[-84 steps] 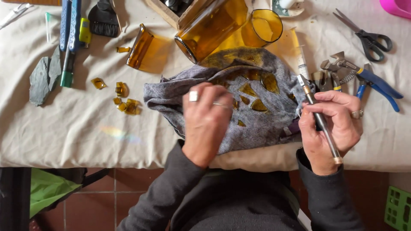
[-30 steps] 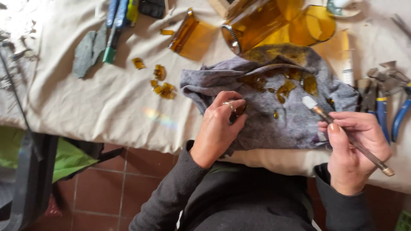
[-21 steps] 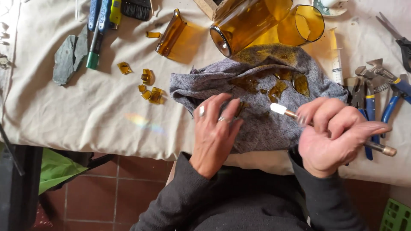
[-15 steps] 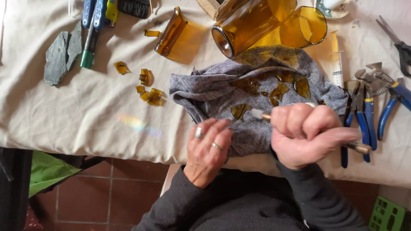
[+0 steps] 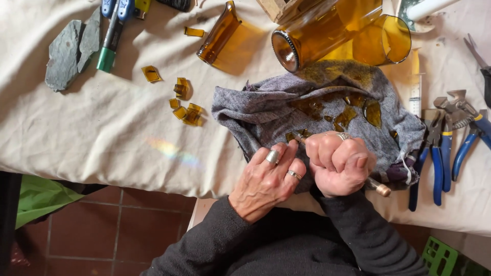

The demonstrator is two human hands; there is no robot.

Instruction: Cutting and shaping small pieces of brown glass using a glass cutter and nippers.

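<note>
A grey cloth (image 5: pixel 266 110) lies crumpled on the table with several amber glass shards (image 5: pixel 348 115) on it. My right hand (image 5: pixel 340 163) is fisted around a thin metal-handled cutting tool (image 5: pixel 381 190), its tip pressed on a small glass piece at the cloth's near part. My left hand (image 5: pixel 266 179), wearing rings, rests right beside it, fingertips holding that glass piece down on the cloth. The tool's tip is mostly hidden between the hands.
Amber bottle parts (image 5: pixel 317 36) lie at the back. Loose amber chips (image 5: pixel 185 110) sit left of the cloth. Blue-handled pliers (image 5: pixel 445 148) lie to the right, slate pieces (image 5: pixel 69 51) and a green-tipped marker (image 5: pixel 108 51) far left. The cream tablecloth (image 5: pixel 102 138) ends at the near edge.
My right hand swung left from the cloth's right edge with the tool, turning it tip-down into a fist grip. My left hand shifted to meet it at the near cloth.
</note>
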